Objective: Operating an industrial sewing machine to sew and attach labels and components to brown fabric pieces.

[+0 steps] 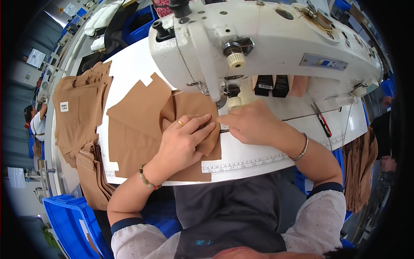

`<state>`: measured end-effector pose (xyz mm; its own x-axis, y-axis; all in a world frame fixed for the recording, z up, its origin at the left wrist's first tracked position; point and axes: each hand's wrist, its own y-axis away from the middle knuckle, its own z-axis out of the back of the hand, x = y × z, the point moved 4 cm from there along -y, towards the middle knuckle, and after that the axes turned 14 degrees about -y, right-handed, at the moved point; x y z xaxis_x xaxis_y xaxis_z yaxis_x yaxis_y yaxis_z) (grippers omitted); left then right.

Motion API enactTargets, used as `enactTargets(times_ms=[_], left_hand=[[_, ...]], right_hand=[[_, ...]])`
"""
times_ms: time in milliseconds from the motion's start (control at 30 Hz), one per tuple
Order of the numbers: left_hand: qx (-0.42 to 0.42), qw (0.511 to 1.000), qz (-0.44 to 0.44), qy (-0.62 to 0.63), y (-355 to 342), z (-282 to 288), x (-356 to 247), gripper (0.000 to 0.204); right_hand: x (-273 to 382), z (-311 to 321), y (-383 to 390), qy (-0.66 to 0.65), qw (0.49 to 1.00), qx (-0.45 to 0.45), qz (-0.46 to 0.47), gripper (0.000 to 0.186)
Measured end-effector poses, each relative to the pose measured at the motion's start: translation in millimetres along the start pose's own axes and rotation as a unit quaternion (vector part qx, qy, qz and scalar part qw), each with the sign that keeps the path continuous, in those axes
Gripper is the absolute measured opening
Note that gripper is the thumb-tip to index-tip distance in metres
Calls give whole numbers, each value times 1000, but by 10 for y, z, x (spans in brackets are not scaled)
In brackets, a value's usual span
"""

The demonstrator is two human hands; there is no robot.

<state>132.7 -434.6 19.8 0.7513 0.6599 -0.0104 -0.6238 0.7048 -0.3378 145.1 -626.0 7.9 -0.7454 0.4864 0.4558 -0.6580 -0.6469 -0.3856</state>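
Workshop surroundings curve away on every side, with grey-blue curtains (23, 90) hung at the far left and a co-worker (38, 123) seated in front of them. Most of the middle is taken up by a white desk (129, 64), across whose far side a white sewing machine (267, 34) is set. Below the desk's left end, a blue bin (64, 216) is placed. A thick stack of brown pieces (79, 123) is piled at the left, its lower part draped over the edge; at the right, another brown bundle (360, 172) is hung beside the desk.

Brown fabric (133, 144) is spread in overlapping layers on the desk, left of and in front of the needle area, with its right part lying under the hands. By the left hand (183, 140) it is covered and pressed from above — the fingers (203, 133) are bent and slightly parted, and whether a fold is gripped beneath them cannot be told. The right hand (254, 123) is held at the fabric's right edge, just beside the presser area; its fingers are curled closely together, but whether cloth is pinched cannot be told.

Two black boxes (264, 86) are stood behind, under the machine arm. Red-handled snips (322, 121) are laid to the right.
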Motion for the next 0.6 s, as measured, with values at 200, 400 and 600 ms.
enactTargets(times_ms=[200,400,600], left_hand=[[-45,999,3,5,78,-87,13,61],[-55,998,13,3,20,-132,40,56],[-75,997,19,-12,-102,-209,163,52]], right_hand=[[4,-74,-13,9,999,36,4,17],[-51,-61,-22,-2,1000,4,14,26],[-154,-93,-16,84,996,-28,3,27]])
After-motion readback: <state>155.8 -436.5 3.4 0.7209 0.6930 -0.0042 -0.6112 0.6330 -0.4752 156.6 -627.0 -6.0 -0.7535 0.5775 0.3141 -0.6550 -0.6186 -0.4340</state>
